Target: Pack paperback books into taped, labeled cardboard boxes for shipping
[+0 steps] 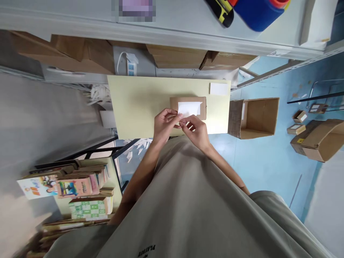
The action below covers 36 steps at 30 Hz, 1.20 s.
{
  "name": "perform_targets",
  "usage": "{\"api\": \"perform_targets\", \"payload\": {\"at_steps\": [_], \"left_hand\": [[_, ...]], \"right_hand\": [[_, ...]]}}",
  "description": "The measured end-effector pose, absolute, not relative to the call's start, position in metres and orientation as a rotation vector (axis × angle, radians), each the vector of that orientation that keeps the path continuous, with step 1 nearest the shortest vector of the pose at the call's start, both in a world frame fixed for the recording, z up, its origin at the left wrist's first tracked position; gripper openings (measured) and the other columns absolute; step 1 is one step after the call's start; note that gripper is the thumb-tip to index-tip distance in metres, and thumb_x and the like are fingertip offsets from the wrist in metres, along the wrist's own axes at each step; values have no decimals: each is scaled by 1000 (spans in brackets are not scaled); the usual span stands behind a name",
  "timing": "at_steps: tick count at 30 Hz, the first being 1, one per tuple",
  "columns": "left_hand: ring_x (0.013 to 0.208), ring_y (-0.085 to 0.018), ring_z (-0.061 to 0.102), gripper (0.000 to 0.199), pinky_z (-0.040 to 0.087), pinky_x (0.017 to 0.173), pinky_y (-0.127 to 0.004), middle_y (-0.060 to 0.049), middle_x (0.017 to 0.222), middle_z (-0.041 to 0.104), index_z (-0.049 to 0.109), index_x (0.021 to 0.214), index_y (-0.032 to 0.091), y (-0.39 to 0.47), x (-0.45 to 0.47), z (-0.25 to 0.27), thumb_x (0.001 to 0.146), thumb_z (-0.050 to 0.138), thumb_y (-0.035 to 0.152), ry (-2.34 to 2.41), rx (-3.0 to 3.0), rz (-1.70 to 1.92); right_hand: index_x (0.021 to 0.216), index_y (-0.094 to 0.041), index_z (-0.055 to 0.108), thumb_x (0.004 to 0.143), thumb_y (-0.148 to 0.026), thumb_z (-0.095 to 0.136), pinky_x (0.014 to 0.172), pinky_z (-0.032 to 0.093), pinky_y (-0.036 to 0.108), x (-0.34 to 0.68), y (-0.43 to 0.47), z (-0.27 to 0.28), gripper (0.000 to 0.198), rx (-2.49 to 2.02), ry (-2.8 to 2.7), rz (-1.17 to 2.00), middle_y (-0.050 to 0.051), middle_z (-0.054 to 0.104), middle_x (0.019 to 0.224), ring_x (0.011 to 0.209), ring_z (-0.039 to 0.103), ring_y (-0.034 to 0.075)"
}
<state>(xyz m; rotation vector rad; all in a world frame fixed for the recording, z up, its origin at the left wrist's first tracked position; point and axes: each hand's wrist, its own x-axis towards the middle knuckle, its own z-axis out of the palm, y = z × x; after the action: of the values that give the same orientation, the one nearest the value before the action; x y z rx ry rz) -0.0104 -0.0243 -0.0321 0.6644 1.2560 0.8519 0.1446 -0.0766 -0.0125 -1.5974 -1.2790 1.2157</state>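
Observation:
On the pale yellow tabletop (139, 107) lies a small brown cardboard box (174, 103). White paper, looking like a label (188, 107), covers much of the box's top; a second white edge shows at its right side. My left hand (165, 125) is closed, its thumb and forefinger pinching at the paper's lower left corner. Close beside it, my right hand (197, 132) also has its fingertips pressed together near the paper's lower edge. Whatever lies between the right fingertips is too small to make out.
A white rectangle of paper (219, 88) lies at the table's back right. An open carton (252, 136) stands right of the table. Behind, under a grey shelf (172, 30), are cardboard boxes and a power strip (131, 68). Stacked books (80, 186) sit at lower left.

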Motion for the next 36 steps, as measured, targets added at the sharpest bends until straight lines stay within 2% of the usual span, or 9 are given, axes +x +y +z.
{"api": "perform_targets", "payload": {"at_steps": [5,10,13,16,19,26,29,32,36], "left_hand": [[61,-9,61,58,44,44,-17,3,81,69,65,89,23,-34,3,-36,65,102,61,1382,603,958],[59,-8,54,55,41,42,-15,5,74,59,63,84,24,-41,8,-29,67,101,60,1494,547,1002],[59,-7,54,54,41,41,-15,5,74,61,61,82,24,-45,14,-24,67,101,57,1550,507,1013],[60,-8,57,54,43,42,-15,4,76,62,62,83,24,-48,21,-23,68,100,59,1550,526,1008],[59,-8,58,55,45,43,-16,4,75,62,63,85,24,-51,27,-23,68,101,60,1545,535,1011],[60,-9,59,55,47,44,-17,5,71,59,64,86,25,-56,32,-28,74,99,65,1567,591,988],[66,-11,63,53,53,50,-19,4,75,64,70,92,24,-59,26,-48,78,96,68,1605,670,978],[77,-14,68,52,61,67,-23,0,82,72,74,93,22,-64,16,-84,80,95,67,1731,798,987],[79,-15,70,48,59,78,-27,-2,82,75,77,89,21,-65,8,-137,81,96,63,1792,799,952]], "right_hand": [[109,-26,86,99,-62,86,69,59,30,179,-83,-17,38,-1519,-1244,1344,4,81,114,78,68,13],[102,-25,85,98,-65,84,66,57,30,232,-83,-35,40,-1716,-1001,1162,4,81,109,71,61,12],[97,-24,83,92,-67,88,59,55,29,252,-77,-48,44,-1725,-915,1250,5,83,108,66,59,11],[93,-22,83,88,-68,89,55,54,29,259,-73,-57,46,-1667,-869,1383,3,82,99,61,59,11],[89,-22,82,87,-68,90,55,53,29,261,-71,-60,47,-1616,-843,1448,1,78,88,59,58,10],[88,-22,79,87,-77,89,55,51,29,267,-72,-62,56,-1603,-809,1475,-1,73,80,56,56,10],[91,-23,80,88,-83,86,59,54,31,266,-74,-71,61,-1668,-895,1426,0,75,82,58,57,12],[91,-24,80,90,-89,78,62,55,32,261,-75,-90,66,-1751,-1009,1419,2,78,85,62,59,14],[86,-25,76,95,-88,73,70,57,33,255,-71,-120,63,-1848,-1099,1427,4,79,86,70,66,18]]}}
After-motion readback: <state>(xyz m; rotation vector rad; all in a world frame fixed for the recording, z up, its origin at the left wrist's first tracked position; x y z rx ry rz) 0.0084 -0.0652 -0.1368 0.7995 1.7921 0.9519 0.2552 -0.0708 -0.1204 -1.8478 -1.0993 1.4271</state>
